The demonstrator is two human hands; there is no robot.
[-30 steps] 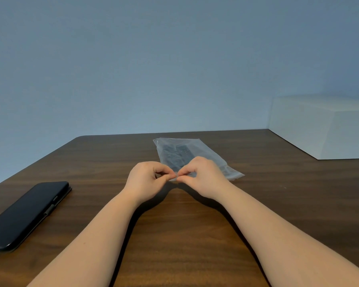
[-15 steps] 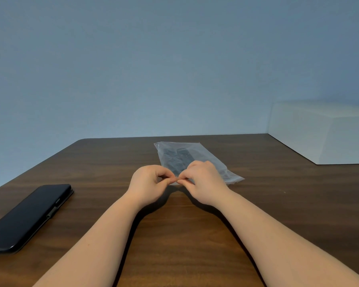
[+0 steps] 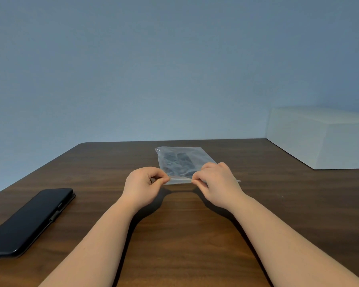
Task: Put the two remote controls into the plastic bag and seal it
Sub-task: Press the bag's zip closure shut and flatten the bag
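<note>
Inside plastic bag [image 3: 179, 162], two remote controls [image 3: 177, 163] — side by side, both hands pinching

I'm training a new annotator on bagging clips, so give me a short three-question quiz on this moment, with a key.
1. True or false: both remote controls are inside the plastic bag.
2. Which edge of the bag do the left hand and right hand pinch? A) the far edge B) the near edge C) no edge at all
3. Name the dark flat thing lying on the table to the person's left.

Key
1. True: two dark shapes show through the plastic.
2. B: each hand grips the near edge, with a strip of it showing between them.
3. A black phone in a folio case.
</note>
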